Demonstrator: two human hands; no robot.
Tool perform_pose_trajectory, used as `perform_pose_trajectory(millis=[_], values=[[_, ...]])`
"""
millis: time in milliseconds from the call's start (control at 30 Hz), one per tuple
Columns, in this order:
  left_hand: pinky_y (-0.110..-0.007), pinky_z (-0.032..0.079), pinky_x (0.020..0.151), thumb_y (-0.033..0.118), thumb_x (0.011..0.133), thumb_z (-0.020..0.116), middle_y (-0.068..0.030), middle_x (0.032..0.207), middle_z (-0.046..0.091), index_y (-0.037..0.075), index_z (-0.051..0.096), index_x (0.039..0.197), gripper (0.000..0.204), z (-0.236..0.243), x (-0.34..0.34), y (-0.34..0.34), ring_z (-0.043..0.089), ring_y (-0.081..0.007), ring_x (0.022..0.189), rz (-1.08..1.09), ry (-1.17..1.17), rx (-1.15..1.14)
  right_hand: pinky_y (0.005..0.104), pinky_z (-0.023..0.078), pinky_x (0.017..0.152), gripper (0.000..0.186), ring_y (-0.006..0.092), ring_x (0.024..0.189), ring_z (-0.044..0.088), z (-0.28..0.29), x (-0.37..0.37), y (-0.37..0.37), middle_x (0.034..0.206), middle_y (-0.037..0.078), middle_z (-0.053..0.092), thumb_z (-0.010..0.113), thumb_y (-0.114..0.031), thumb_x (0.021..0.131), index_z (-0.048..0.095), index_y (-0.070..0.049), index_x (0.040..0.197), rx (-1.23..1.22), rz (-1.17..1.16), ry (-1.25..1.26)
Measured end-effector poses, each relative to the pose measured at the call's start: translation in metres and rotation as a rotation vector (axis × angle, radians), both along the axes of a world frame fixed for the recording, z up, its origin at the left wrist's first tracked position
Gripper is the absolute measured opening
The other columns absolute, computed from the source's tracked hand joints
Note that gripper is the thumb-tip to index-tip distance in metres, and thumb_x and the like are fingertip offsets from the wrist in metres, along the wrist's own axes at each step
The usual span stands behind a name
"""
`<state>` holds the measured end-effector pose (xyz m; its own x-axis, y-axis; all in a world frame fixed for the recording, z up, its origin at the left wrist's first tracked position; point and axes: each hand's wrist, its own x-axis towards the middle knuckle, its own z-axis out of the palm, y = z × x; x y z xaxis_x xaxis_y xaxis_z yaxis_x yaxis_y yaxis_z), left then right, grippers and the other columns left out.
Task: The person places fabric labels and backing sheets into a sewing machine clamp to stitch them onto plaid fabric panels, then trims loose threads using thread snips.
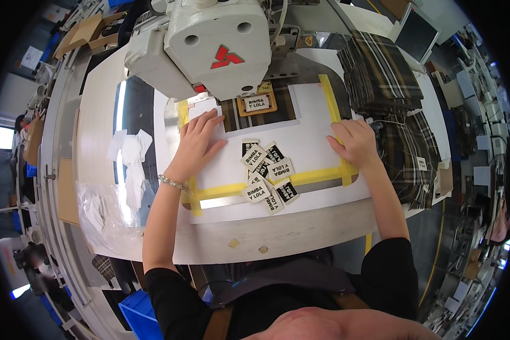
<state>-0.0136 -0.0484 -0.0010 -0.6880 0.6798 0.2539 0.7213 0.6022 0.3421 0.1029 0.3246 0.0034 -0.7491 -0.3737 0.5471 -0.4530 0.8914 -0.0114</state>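
Observation:
My left hand (195, 144) lies with fingers apart on the white sheet, fingertips at the left edge of a brown plaid fabric piece (283, 111). A small pale label (258, 102) sits inside an orange-yellow frame (273, 105) on that fabric, beneath the sewing machine head (218, 51). My right hand (357, 141) rests, fingers loosely bent and thumb apart, on the right side of the white template board (311, 153), by its yellow tape (330, 105). Between my hands, a loose pile of cream and black labels (257, 191) overlaps the board's near taped edge.
Folded plaid pieces (379, 73) are stacked at the far right, with more plaid fabric (413, 147) and attached labels nearer me. White scraps (135, 170) and clear plastic (96, 212) lie left. A blue crate (137, 311) stands below the table; a monitor (416, 34) is at far right.

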Motion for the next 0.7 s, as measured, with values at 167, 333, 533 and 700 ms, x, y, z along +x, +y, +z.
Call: perform_pose_trajectory(millis=[167,333,533,700], values=[[-0.039,0.041,0.095,0.018,0.085,0.068,-0.0086,0.123,0.061,0.008,0.064,0.112,0.030,0.003,-0.011,0.014,0.057,-0.0253,0.111,-0.004,0.066,-0.085,0.0380,0.044,0.083,0.033,0.0248,0.097,0.059,-0.017,0.015,0.015,0.106,0.008,0.062,0.072,-0.023,0.080,0.063,-0.008,0.108,0.051,-0.261,-0.096],[-0.036,0.045,0.091,0.015,0.082,0.068,-0.0075,0.111,0.066,0.007,0.069,0.104,0.024,0.004,-0.010,0.025,0.061,-0.0224,0.103,0.012,0.205,-0.119,0.0408,0.038,0.094,0.043,0.0273,0.108,0.054,-0.014,0.021,0.012,0.120,0.009,0.057,0.071,-0.026,0.082,0.060,-0.007,0.118,-0.079,-0.426,-0.150],[-0.033,0.050,0.083,0.006,0.078,0.064,-0.0090,0.114,0.068,0.006,0.068,0.105,0.028,0.008,-0.010,0.044,0.065,-0.0211,0.097,-0.088,0.345,-0.250,0.0410,0.036,0.094,0.046,0.0281,0.110,0.051,-0.001,0.042,0.011,0.119,0.009,0.055,0.069,-0.033,0.086,0.054,-0.009,0.123,-0.054,-0.588,-0.147],[-0.031,0.050,0.070,0.006,0.073,0.064,-0.0047,0.092,0.064,0.006,0.066,0.094,0.021,0.002,-0.015,0.052,0.063,-0.0179,0.085,-0.093,0.422,-0.457,0.0421,0.037,0.084,0.038,0.0300,0.100,0.051,-0.004,0.063,0.018,0.106,0.010,0.053,0.065,-0.038,0.089,0.052,-0.009,0.111,-0.075,-0.800,-0.199]])
